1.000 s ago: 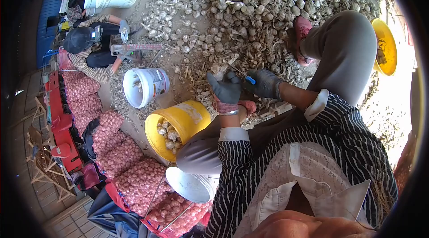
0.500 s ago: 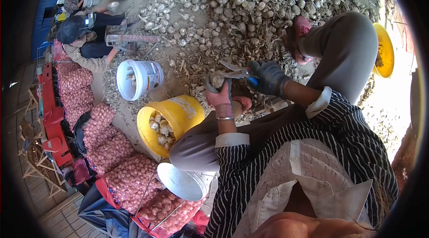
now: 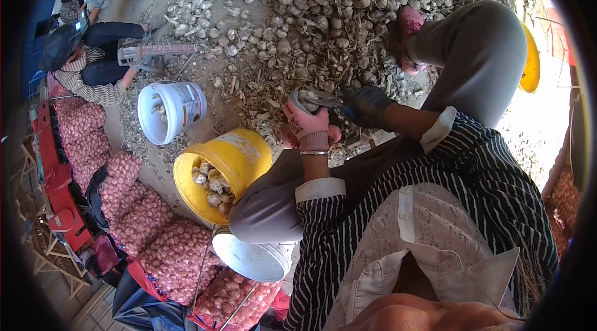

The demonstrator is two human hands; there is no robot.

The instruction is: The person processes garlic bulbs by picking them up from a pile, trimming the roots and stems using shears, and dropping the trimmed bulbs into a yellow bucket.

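Note:
My left hand (image 3: pixel 308 122), in a pink glove, is closed around a garlic bulb (image 3: pixel 306 96) low over the ground in front of me. My right hand (image 3: pixel 368 107), in a dark grey glove, grips a pair of pruning shears (image 3: pixel 328 101); their blue handle is mostly hidden in the palm. The metal blades point left and reach the bulb at my left fingertips. Whether they touch a stem or roots I cannot make out. Beside my left knee a tilted yellow bucket (image 3: pixel 244 150) holds several garlic bulbs (image 3: pixel 214 186).
A heap of garlic (image 3: pixel 323 13) spreads ahead over dry leaf litter. White buckets (image 3: pixel 189 107) (image 3: pixel 252 259) stand to the left, near filled mesh sacks of garlic (image 3: pixel 177 259). A co-worker (image 3: pixel 87 79) sits at the far left; another yellow bucket (image 3: pixel 530 60) lies beyond my right knee.
The view has shifted, so the buckets and co-worker sit further left. My left hand has turned to show more of the glove's back, and the shears' blades appear closer together at the bulb.

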